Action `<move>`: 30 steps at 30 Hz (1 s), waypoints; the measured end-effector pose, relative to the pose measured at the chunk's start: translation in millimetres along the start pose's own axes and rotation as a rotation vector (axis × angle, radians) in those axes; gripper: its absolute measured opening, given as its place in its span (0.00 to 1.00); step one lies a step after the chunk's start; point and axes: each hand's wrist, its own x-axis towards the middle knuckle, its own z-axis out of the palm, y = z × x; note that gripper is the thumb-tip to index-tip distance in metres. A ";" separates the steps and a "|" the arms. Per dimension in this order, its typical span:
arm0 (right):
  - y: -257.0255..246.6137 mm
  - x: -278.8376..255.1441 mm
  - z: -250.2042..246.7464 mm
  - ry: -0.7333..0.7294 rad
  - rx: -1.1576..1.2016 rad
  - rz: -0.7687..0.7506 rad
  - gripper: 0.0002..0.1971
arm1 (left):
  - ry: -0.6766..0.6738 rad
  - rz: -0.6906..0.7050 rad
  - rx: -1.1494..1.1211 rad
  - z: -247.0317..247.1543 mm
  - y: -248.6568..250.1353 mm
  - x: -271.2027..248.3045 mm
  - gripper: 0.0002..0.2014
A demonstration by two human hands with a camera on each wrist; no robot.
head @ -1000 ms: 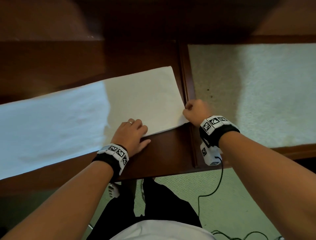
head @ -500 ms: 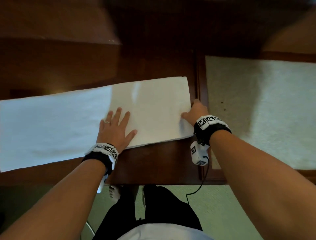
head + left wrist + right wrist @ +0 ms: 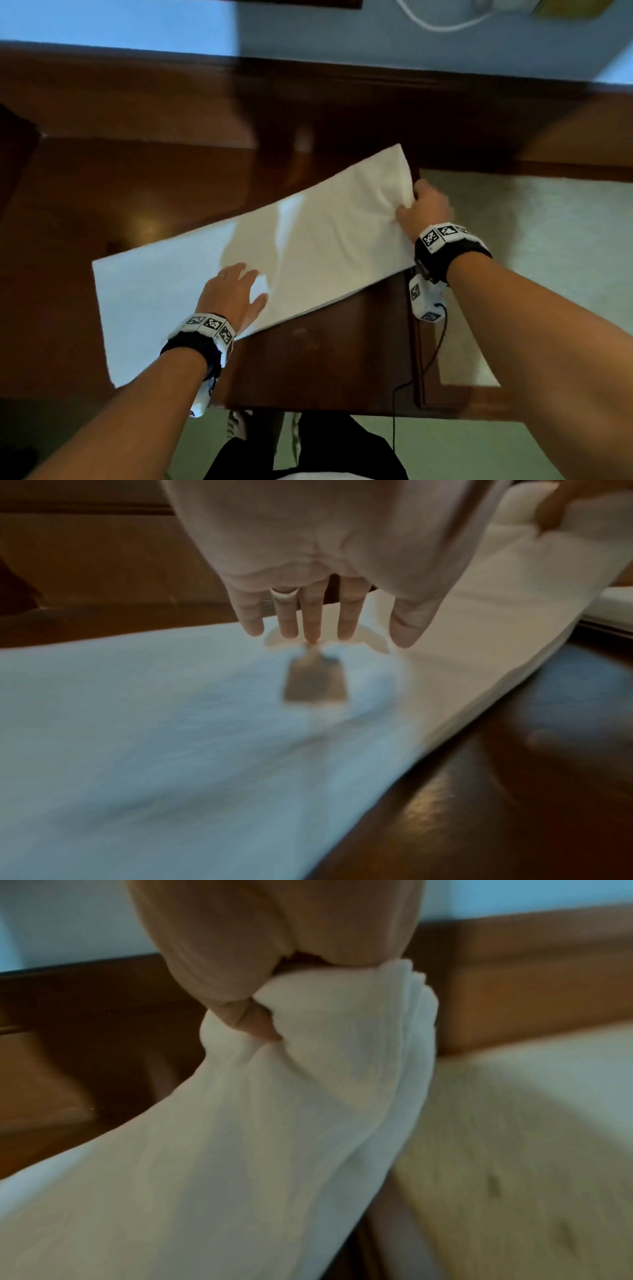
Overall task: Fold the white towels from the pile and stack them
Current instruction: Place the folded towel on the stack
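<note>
A long white towel (image 3: 191, 294) folded into a strip lies across the dark wooden table (image 3: 325, 359). My right hand (image 3: 419, 210) grips the towel's right end (image 3: 308, 1069) and holds it raised off the table; the layers bunch in my fist. My left hand (image 3: 236, 291) lies flat with straight, spread fingers (image 3: 311, 620) on the towel's middle (image 3: 171, 737), pressing it down. The towel's left part rests flat on the wood.
A cream mat (image 3: 548, 260) lies on the surface to the right of the table, past a wooden ridge. A pale blue wall and a white cable (image 3: 442, 24) are beyond the table's far edge. Green floor (image 3: 479, 452) and my legs are below.
My right hand has gripped the towel's right end and lifted it up and inward. My left hand has slid left to the towel's middle and stays flat. The head view has tilted upward.
</note>
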 end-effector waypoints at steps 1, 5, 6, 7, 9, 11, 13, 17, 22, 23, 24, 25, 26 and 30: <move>-7.3 5.6 -12.7 0.047 -0.063 -0.038 0.12 | -0.008 -0.019 0.023 -3.5 -6.1 -3.6 0.31; -32.8 6.1 -39.4 0.214 -0.252 -0.188 0.12 | -0.029 -0.044 0.128 -12.4 -28.4 -21.6 0.29; -39.5 0.5 -39.7 0.235 -0.267 -0.227 0.11 | -0.032 -0.041 0.141 -13.6 -33.2 -25.1 0.29; -46.8 -7.3 -38.3 0.240 -0.272 -0.264 0.11 | -0.030 -0.033 0.150 -14.8 -37.8 -27.9 0.29; -64.8 -29.2 -28.6 0.213 -0.282 -0.319 0.11 | -0.034 -0.011 0.166 -17.6 -50.0 -32.1 0.29; -82.5 -51.8 -14.8 0.144 -0.287 -0.349 0.10 | -0.067 0.009 0.168 -19.0 -61.7 -32.3 0.29; -106.1 -81.7 6.6 0.028 -0.307 -0.347 0.14 | -0.103 0.042 0.176 -20.5 -83.6 -35.6 0.28; -151.3 -138.3 63.1 -0.165 -0.321 -0.353 0.20 | -0.129 0.132 0.193 -22.7 -131.7 -40.6 0.23; -176.8 -187.9 147.0 -0.311 -0.336 -0.291 0.21 | -0.170 0.169 0.102 -29.2 -185.3 -45.1 0.24; -176.3 -195.3 161.2 -0.320 -0.342 -0.270 0.22 | -0.154 0.174 0.083 -31.6 -193.5 -44.4 0.23; -175.1 -202.3 172.2 -0.317 -0.344 -0.253 0.23 | -0.125 0.186 0.071 -34.6 -199.7 -42.8 0.22; -172.2 -207.4 180.9 -0.297 -0.342 -0.241 0.23 | -0.085 0.206 0.068 -38.0 -203.0 -40.5 0.22; -168.0 -211.4 187.0 -0.269 -0.334 -0.233 0.23 | -0.041 0.229 0.068 -41.3 -203.1 -37.6 0.21; -140.8 -227.2 198.1 -0.233 -0.340 -0.304 0.22 | 0.077 0.356 0.095 -49.4 -181.0 -21.8 0.23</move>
